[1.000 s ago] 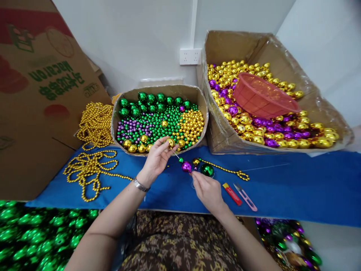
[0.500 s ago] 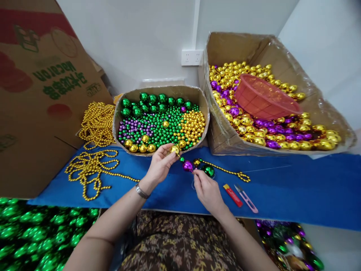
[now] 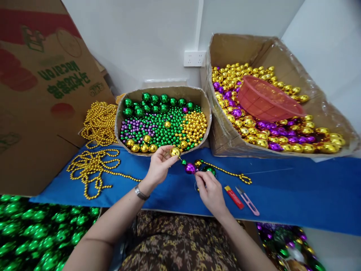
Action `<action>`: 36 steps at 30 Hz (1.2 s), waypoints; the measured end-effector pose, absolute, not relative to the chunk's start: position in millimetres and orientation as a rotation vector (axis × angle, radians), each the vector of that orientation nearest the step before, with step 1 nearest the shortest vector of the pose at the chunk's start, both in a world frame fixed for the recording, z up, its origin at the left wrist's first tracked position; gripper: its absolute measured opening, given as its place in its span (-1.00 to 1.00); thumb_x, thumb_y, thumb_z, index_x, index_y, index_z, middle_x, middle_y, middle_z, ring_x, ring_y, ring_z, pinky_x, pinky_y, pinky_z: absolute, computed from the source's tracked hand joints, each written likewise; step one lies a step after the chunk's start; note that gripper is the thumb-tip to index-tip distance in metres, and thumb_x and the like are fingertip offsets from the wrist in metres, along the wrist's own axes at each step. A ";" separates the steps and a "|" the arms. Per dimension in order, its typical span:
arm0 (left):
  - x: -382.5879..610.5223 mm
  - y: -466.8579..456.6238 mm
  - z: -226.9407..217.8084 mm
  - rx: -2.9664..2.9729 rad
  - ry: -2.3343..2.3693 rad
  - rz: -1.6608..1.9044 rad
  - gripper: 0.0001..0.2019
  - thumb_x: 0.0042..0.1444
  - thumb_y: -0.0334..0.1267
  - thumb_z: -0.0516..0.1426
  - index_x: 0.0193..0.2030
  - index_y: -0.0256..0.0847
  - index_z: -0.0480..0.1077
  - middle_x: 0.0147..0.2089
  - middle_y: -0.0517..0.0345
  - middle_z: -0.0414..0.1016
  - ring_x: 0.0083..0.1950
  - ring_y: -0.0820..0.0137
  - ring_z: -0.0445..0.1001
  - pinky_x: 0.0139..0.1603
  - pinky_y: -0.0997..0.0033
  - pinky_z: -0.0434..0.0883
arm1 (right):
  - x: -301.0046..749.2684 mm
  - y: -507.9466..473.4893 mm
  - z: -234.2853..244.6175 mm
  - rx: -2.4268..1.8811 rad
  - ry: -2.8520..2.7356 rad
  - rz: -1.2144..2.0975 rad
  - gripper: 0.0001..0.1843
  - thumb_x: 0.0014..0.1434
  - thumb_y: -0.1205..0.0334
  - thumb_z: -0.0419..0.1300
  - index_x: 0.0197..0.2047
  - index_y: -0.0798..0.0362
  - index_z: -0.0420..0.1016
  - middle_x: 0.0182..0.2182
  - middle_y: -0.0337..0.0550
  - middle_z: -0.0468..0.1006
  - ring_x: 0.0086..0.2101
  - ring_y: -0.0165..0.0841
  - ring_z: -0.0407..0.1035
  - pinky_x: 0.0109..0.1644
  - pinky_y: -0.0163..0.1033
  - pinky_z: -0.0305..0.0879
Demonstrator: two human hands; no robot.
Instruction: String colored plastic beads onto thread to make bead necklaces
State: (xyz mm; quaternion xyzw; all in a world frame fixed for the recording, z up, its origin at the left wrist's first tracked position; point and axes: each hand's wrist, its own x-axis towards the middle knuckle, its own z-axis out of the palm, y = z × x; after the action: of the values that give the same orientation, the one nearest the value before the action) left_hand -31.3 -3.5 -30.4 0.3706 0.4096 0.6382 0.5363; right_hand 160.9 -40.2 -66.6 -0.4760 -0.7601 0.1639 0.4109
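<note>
My left hand (image 3: 162, 163) pinches a large gold bead (image 3: 175, 152) in front of the bead box. From it a string runs through a small green bead (image 3: 184, 162) to a big purple bead (image 3: 190, 168). The fingers of my right hand (image 3: 209, 190) are closed at the right side of the purple bead; the string there is too fine to make out. Behind that hand, partly hidden, lies a large green bead (image 3: 209, 171). Another gold bead (image 3: 198, 163) leads to a thin gold bead chain (image 3: 225, 170) on the blue cloth.
An open carton (image 3: 119, 128) holds green, purple and gold beads. The larger carton (image 3: 225, 145) on the right holds bead strands and a red basket (image 3: 267, 99). Gold chains (image 3: 93, 167) lie left. A red-yellow lighter-like item (image 3: 234, 197) lies beside pink thread snips (image 3: 248, 201).
The whole view has shifted slightly. Both hands keep their grips, and my right hand now covers more of the large green bead.
</note>
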 end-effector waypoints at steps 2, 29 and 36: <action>-30.8 -3.6 -32.7 0.894 0.978 1.511 -0.63 -0.14 -0.30 0.38 -0.16 -0.19 0.43 -0.21 0.12 0.56 -0.19 0.39 0.54 -0.12 0.37 0.47 | 160.6 -40.0 -65.5 -1.198 -1.901 0.424 -0.77 0.35 0.21 0.00 -0.20 0.05 0.47 -0.36 -0.12 0.50 -0.34 -0.35 0.44 -0.19 -0.29 0.38; -112.5 84.8 3.2 2.006 1.971 0.807 -0.77 0.14 -0.25 0.09 -0.16 -0.30 0.50 -0.21 -0.12 0.56 -0.15 0.18 0.51 -0.18 0.22 0.40 | 163.8 -35.8 -70.9 -1.166 -1.718 0.744 -0.81 0.30 0.14 0.08 -0.24 0.02 0.47 -0.39 -0.19 0.48 -0.40 -0.37 0.44 -0.29 -0.29 0.35; -77.9 35.4 8.6 0.927 1.010 1.293 -0.74 0.01 -0.18 0.29 -0.19 -0.26 0.50 -0.31 0.07 0.57 -0.31 0.44 0.53 -0.34 0.50 0.46 | 161.5 -38.0 -64.3 -1.153 -1.801 0.588 -0.83 0.30 0.22 0.07 -0.24 0.03 0.47 -0.39 -0.19 0.50 -0.38 -0.38 0.41 -0.24 -0.30 0.31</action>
State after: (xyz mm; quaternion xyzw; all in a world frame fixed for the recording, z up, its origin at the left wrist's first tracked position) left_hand -77.9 35.4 8.6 0.3980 0.4335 0.5549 0.5880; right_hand 161.5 -38.0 -64.3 -0.4655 -0.7270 0.2375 0.4454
